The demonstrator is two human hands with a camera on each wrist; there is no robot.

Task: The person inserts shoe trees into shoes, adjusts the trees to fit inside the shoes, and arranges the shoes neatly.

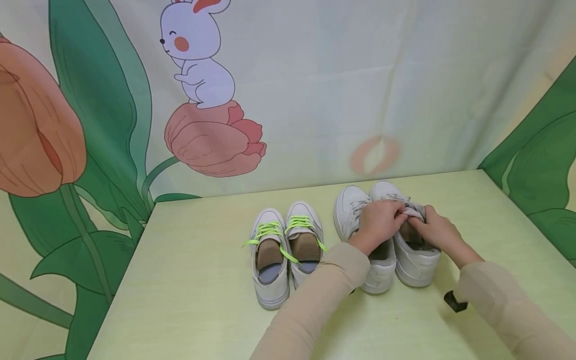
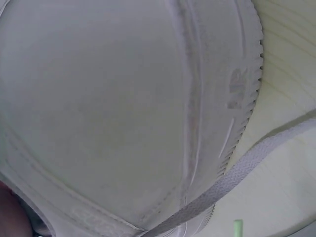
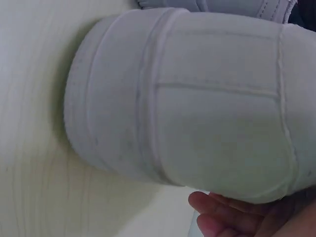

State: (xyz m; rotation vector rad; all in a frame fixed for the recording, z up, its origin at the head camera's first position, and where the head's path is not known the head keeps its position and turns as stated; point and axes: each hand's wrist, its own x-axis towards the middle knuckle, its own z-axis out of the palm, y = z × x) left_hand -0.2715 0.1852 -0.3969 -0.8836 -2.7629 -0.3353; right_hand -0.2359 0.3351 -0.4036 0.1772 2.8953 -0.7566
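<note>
A white lace-up sneaker [image 1: 417, 270] stands at the right of its pair, toe away from me. My left hand [image 1: 380, 220] reaches over the neighbouring white sneaker [image 1: 379, 280] and pinches the tongue [image 1: 411, 214] of the right one. From the outer side my right hand [image 1: 436, 230] grips the same sneaker, thumb at the opening beside the tongue. In the right wrist view the heel [image 3: 212, 123] fills the middle, with curled fingers [image 3: 227, 217] below its side. The left wrist view shows a white shoe side [image 2: 98, 98] and a loose whitish lace [image 2: 237, 168].
Left of my hands stands a second, smaller white pair, a left shoe [image 1: 272, 292] and a right shoe [image 1: 315, 227], with neon-yellow laces. My left sleeve [image 1: 315, 300] covers part of it. A printed cloth [image 1: 306, 100] hangs behind the pale yellow table [image 1: 180, 280].
</note>
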